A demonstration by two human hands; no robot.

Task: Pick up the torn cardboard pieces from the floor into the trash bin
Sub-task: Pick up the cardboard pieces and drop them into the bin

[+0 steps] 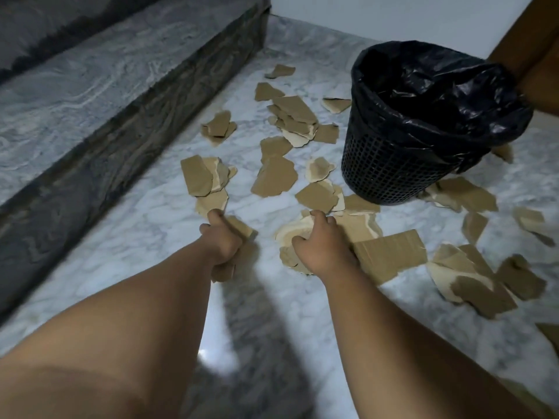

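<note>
Several torn brown cardboard pieces (275,176) lie scattered over the pale marble floor (151,237), from the middle out to the right. A black mesh trash bin (390,164) lined with a black bag stands at the upper right, tilted slightly. My left hand (222,240) grips a cardboard piece (240,226) low over the floor, fingers curled round it. Just to its right, my right hand (320,246) holds a stack of cardboard pieces (388,254), with a pale torn piece under its fingers. Both hands are left of and nearer than the bin.
A dark-fronted marble step (127,122) runs along the left. A brown wooden door or cabinet (532,40) stands behind the bin at the top right. More cardboard pieces (472,276) lie right of my right hand and around the bin's base.
</note>
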